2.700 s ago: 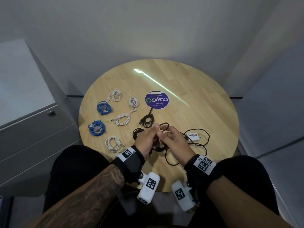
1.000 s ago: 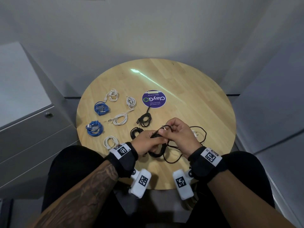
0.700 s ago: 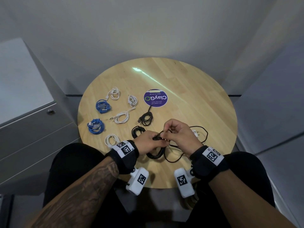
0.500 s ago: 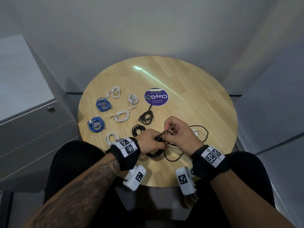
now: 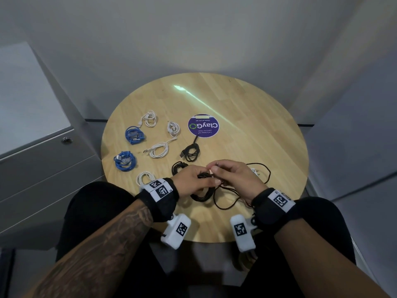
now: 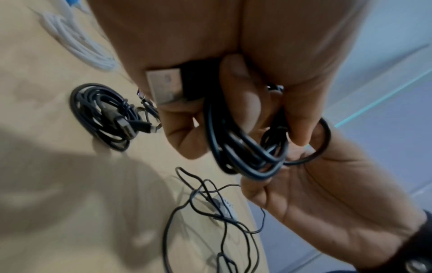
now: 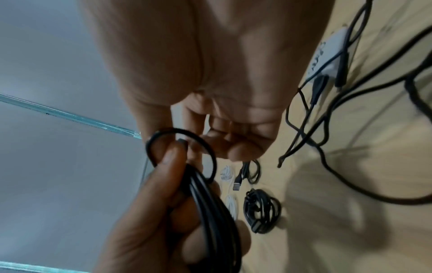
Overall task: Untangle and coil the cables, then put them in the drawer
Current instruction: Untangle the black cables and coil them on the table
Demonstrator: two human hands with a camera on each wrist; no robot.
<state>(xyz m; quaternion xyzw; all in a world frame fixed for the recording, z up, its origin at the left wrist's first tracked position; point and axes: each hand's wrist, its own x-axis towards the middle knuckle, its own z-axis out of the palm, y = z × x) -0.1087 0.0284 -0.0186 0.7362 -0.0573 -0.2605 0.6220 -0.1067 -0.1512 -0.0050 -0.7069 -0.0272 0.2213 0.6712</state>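
Note:
A black cable (image 5: 202, 195) is bundled into a coil and my left hand (image 5: 200, 177) grips it just above the round wooden table (image 5: 247, 134). In the left wrist view the coil (image 6: 245, 155) runs through the curled fingers, with its USB plug (image 6: 166, 86) against the palm. My right hand (image 5: 216, 171) meets the left and pinches a small loop (image 7: 182, 146) of the same cable's end. A thin black cable with a white adapter (image 5: 255, 171) lies loose by the right hand.
Coiled cables lie on the table's left half: two blue (image 5: 134, 135) (image 5: 125, 161), several white (image 5: 159, 149), two black (image 5: 190, 152) (image 5: 178, 166). A purple round sticker (image 5: 203, 125) sits mid-table. A grey drawer cabinet (image 5: 43, 164) stands to the left, drawers closed.
Both hands stayed together at the table's front. The black cable went from loose loops to a tight coil in the left hand, and the right hand brought the end loop up to it.

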